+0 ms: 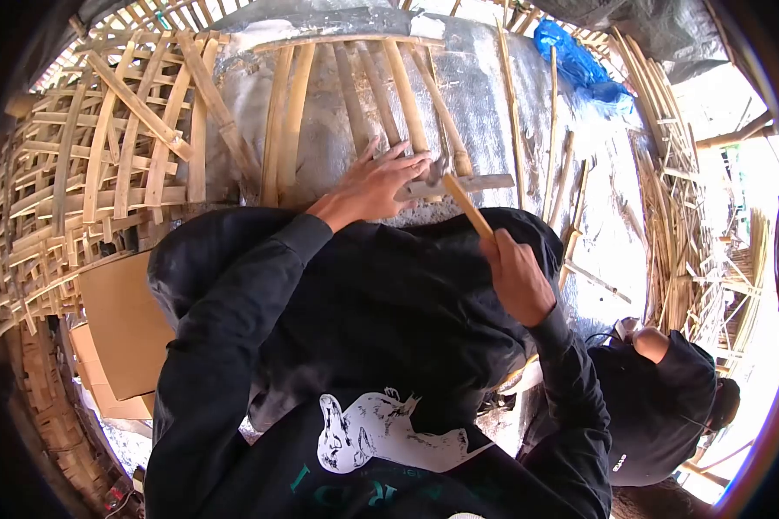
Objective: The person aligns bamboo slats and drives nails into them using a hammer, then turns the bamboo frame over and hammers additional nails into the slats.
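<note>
Bamboo strips (404, 91) run away from me side by side over a silvery sheet. My left hand (376, 183) lies on their near ends, its fingers spread, beside a short flat crosspiece (485, 182). In my right hand (517, 275) is the wooden handle of a hammer (469, 208), the fingers wrapped round it. The hammer's head is above the crosspiece, just right of my left fingertips; whether it touches the wood I cannot tell.
Woven bamboo lattice (86, 147) fills the left side, with cardboard (128, 324) below it. Blue plastic (580, 69) lies at the upper right. Long thin bamboo strips (666, 216) are piled at the right. Another person (658, 406) in dark clothes is at the lower right.
</note>
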The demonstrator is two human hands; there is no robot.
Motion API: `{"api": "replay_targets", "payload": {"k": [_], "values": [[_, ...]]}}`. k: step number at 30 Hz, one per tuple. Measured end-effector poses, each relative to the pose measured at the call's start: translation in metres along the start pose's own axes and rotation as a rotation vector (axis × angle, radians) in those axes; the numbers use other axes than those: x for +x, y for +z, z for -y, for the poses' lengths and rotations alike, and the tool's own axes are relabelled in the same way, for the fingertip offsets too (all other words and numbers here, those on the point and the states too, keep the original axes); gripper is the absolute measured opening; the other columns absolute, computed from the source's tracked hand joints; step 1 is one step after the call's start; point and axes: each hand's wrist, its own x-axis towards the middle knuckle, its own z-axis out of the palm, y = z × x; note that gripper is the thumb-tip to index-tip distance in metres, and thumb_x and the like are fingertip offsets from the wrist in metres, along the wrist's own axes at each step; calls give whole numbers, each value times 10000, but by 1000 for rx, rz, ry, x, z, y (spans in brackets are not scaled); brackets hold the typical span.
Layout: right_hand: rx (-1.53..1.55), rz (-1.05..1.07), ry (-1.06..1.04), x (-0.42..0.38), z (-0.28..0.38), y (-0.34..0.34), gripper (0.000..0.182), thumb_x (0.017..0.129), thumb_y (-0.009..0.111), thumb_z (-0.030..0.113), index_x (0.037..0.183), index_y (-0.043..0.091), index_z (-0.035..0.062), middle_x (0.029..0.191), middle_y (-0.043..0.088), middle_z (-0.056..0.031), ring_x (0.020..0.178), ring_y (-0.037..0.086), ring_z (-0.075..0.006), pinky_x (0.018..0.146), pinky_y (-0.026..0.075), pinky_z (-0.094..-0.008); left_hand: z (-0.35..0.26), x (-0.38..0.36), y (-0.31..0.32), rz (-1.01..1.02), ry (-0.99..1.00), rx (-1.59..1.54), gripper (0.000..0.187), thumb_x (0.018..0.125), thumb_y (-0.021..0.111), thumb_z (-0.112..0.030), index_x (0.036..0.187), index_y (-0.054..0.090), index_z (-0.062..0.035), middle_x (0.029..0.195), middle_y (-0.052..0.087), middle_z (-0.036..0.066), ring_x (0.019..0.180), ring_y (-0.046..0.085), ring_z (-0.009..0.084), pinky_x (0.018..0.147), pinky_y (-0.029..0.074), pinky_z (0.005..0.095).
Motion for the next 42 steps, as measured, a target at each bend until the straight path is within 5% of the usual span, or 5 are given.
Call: {"api": "replay_targets", "payload": {"k": [10,26,30,31,42], "values": [[29,-346,-11,-3,-1,13,239,1098,601,190,1006,487,1,759,601,-270,725,568,-506,687,421,-612,-1,-3,3,-29,21,22,840,938,769,-486,1648,416,-207,1696,436,-26,1600,334,289,1300,213,643],[341,-50,156,0,-11,-9,334,1098,621,239,913,526,-22,722,578,-261,644,541,-475,625,409,-547,-1,-3,-5,22,30,-4,831,956,763,-448,1658,388,-206,1714,403,-18,1607,318,293,1313,186,631],[544,-203,269,-10,-36,19,407,1128,585,273,854,492,-13,633,506,-163,519,494,-288,537,371,-444,2,-2,-14,64,42,38,840,954,759,-458,1660,387,-196,1718,395,-16,1607,317,291,1308,195,632],[770,-141,459,-14,-33,20,413,1146,556,317,847,483,42,619,455,-23,488,429,-116,466,336,-344,3,-4,-16,77,44,56,839,953,760,-452,1660,387,-198,1722,388,-17,1605,320,291,1305,203,634],[1251,-303,416,-29,-32,53,329,1144,570,322,900,498,113,634,378,88,463,334,-12,406,258,-224,4,-36,-53,194,101,117,938,929,799,-332,1701,283,-201,1737,356,27,1602,324,305,1310,243,585]]}}
